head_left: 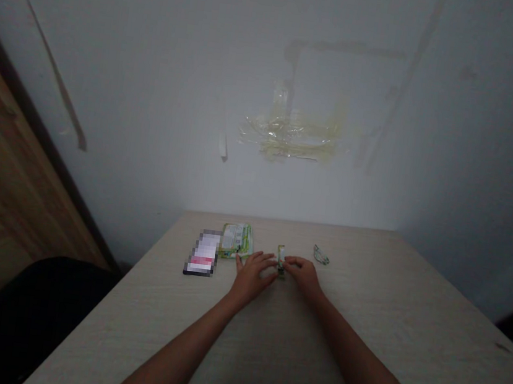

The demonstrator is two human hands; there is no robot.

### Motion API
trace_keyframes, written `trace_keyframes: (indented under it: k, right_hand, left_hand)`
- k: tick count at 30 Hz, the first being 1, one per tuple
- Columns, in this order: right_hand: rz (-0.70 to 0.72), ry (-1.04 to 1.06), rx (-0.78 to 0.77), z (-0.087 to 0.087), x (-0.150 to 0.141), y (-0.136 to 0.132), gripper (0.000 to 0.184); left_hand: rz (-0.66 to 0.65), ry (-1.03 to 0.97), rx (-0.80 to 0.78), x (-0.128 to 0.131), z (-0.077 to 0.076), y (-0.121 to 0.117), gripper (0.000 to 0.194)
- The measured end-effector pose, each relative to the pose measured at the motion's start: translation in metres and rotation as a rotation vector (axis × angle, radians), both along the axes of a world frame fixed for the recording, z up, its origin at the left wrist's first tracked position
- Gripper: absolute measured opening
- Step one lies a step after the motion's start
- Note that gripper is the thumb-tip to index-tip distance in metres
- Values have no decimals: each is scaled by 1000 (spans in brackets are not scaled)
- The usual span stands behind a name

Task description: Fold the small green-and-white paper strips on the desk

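A small, narrow green-and-white strip, perhaps a piece of wrapper (281, 252), stands between my two hands near the middle of the table. From its left side, my left hand (250, 278) pinches it between thumb and index finger, while the other fingers spread out over the table. My right hand (304, 277) grips the right edge with thumb and fingertips bent inward. Part of the strip is hidden by the fingers. Just beyond my left hand lies a green-and-white printed packet (236, 239).
Left of the packet is a phone (203, 253) with a blurred screen. A small crumpled green-and-white scrap (321, 255) lies to the right. The pale wooden table (387, 308) meets a wall with old tape (291, 137). A dark shape (35, 314) is at lower left.
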State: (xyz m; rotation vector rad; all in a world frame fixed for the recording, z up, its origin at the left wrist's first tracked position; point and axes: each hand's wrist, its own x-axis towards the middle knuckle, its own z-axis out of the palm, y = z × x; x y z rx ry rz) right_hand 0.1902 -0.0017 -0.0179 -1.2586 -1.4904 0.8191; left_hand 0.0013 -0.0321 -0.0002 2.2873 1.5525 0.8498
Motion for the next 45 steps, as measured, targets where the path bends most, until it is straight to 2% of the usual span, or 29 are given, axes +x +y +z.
trace_keyframes:
  k: [7,16,24,36,45]
  right_hand:
    - [124,149,-59,4,2,-3,42]
    - [248,87,-31,10,1,-8,40]
    - [194,20,-25,5,0,-5,37]
    - [234,92,-64,2,-1,-4,43]
    - [228,97,-52,1,-2,-4,37]
  left_hand:
    - [-9,-112,6,1,-7,3,29]
    - [13,-220,-29,-1,-18,11,28]
    - [-12,-236,-32,-1,-17,10,24]
    - [10,-229,-40,1,-18,11,28]
    - [-14,-251,-54,-2,-18,11,34]
